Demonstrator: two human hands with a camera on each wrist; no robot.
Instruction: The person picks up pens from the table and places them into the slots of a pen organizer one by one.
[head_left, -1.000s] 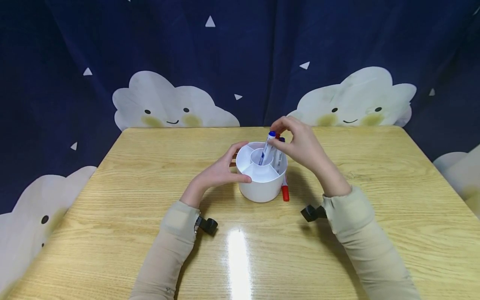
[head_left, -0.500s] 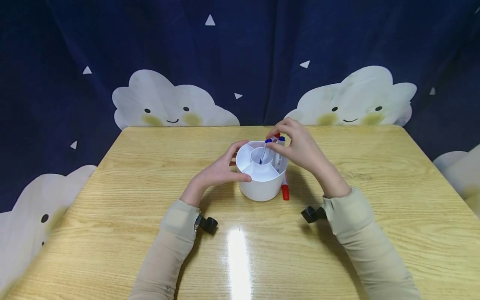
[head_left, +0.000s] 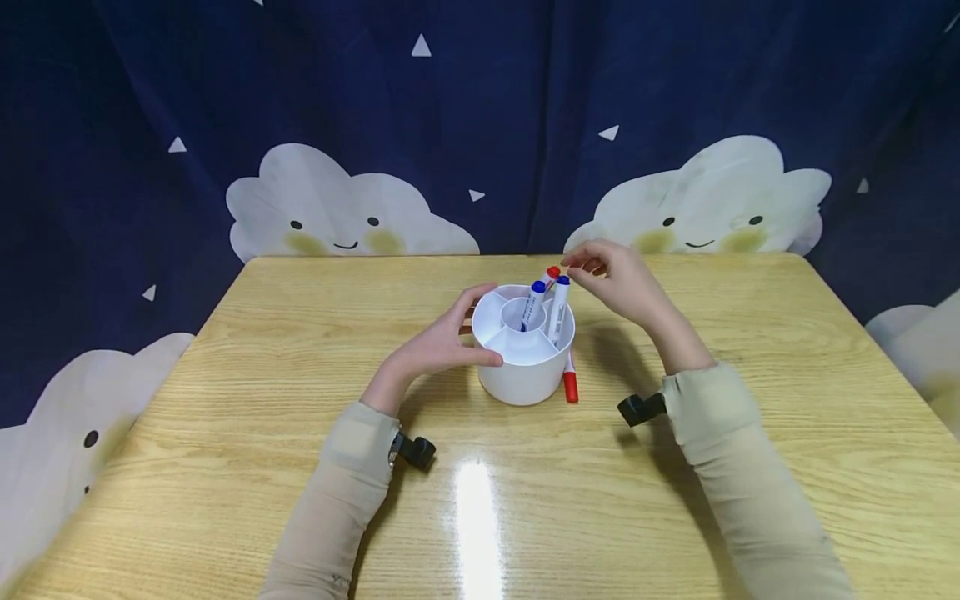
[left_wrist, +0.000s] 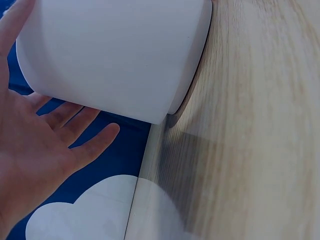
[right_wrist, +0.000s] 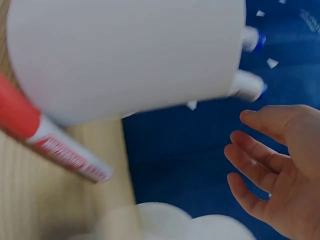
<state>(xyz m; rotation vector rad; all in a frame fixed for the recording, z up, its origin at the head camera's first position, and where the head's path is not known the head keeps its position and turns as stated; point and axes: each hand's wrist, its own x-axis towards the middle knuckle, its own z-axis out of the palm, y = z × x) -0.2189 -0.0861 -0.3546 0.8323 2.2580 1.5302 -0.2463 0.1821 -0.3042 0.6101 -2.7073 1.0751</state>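
A round white pen holder (head_left: 521, 379) with divided compartments stands upright on the table. My left hand (head_left: 438, 340) grips its left side, the thumb on the front rim and the index finger at the back. A blue-capped marker (head_left: 532, 307) leans in the centre compartment. Another blue-capped marker (head_left: 558, 312) and a red-capped marker (head_left: 552, 273) stand on the holder's right side. My right hand (head_left: 618, 282) hovers just right of these caps, its loosely bent fingers holding nothing. Beside the holder's base a red-capped marker (right_wrist: 62, 145) lies on the table, partly hidden in the head view.
The wooden table (head_left: 300, 350) ends at a dark blue curtain (head_left: 480, 108) printed with white clouds. Black wrist cameras (head_left: 417, 451) jut inward from both sleeves, low over the tabletop.
The blue-capped marker has gone lower into the centre compartment, and my right hand has let go of it and drawn away to the right. My left hand keeps its place.
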